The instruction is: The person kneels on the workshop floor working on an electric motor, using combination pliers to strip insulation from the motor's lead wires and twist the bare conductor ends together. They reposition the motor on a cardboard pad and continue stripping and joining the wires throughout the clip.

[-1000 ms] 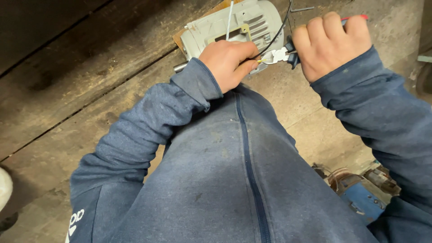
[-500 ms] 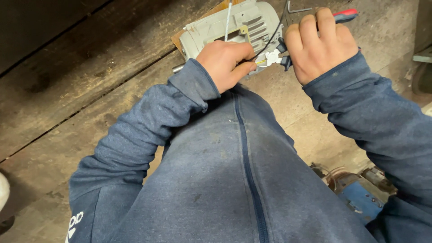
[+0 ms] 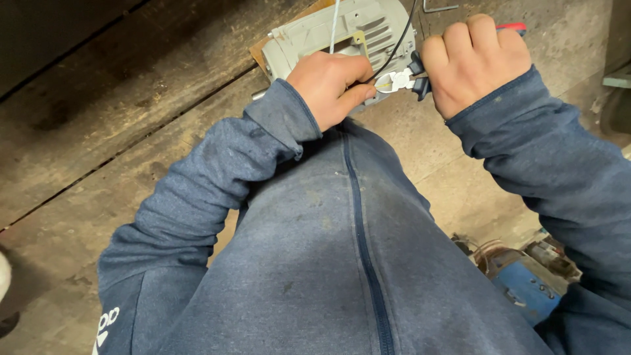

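My left hand [image 3: 332, 85] pinches the end of a thin black wire [image 3: 402, 36] that runs up out of view. My right hand [image 3: 474, 59] is closed around pliers [image 3: 407, 77] with red-and-dark handles; their metal jaws sit on the wire right beside my left fingertips. Behind both hands a grey metal housing with cooling slots [image 3: 342, 29] lies on a brown board on the floor. A pale thin wire hangs down in front of the housing. My blue-trousered knee [image 3: 342, 250] fills the middle of the view.
A dark wooden plank [image 3: 98, 79] with a long gap runs across the left. A blue motor-like part [image 3: 526, 276] lies on the concrete floor at lower right. A bent metal rod [image 3: 439, 8] rests near the top edge.
The view has shifted slightly. My right hand with the pliers has moved a little closer to my left fingertips on the wire.
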